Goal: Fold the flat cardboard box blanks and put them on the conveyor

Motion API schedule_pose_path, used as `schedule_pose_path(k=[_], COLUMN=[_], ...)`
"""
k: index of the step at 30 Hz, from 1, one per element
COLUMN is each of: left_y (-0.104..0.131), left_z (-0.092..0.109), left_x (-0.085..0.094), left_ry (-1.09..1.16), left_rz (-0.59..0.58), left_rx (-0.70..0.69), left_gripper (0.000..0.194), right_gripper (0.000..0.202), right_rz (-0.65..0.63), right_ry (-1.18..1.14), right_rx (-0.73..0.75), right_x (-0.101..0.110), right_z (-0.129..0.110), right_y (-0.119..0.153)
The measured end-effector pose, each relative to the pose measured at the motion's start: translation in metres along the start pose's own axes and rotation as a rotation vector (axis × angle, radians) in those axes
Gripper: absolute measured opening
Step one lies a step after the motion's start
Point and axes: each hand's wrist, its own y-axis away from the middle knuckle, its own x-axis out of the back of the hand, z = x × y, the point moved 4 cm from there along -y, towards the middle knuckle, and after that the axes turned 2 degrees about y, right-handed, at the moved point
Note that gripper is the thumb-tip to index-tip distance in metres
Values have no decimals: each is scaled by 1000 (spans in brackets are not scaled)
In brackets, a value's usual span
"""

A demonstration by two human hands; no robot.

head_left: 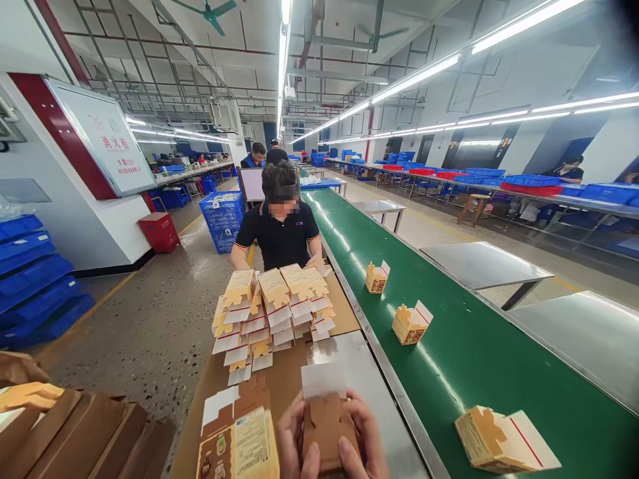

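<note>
Between my two hands is a small brown carton (329, 426), its white flap standing up at the far side. My left hand (295, 439) grips its left side, thumb on the near face. Around the right side wraps my right hand (364, 439), thumb pressed on the brown panel. Just left of my hands lie flat printed cartons (239, 442) in brown and cream. Farther off, a pile of cream cartons (274, 299) with white flaps is heaped on the cardboard-covered table (344, 299).
A green conveyor belt (379, 266) runs along the right, carrying open cartons (412, 322). A co-worker (282, 229) sits behind the pile. Brown cardboard boxes (84, 432) stand at lower left, blue trays (34, 279) beyond them. Metal tables (486, 263) flank the belt.
</note>
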Motion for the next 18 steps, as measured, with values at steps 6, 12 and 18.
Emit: schedule_pose_path(k=[6, 12, 18], left_y=[-8, -9, -30], left_z=[14, 13, -9], left_x=[-1, -2, 10], left_ry=[-250, -246, -139], left_rz=[-137, -156, -11], left_rx=[-250, -79, 426], left_gripper=[40, 43, 49], right_gripper=[34, 36, 108], right_rz=[-125, -214, -379], right_ry=[153, 94, -211], right_rx=[178, 24, -404], right_x=[-2, 1, 5], right_z=[-16, -16, 40], right_y=[-5, -12, 8])
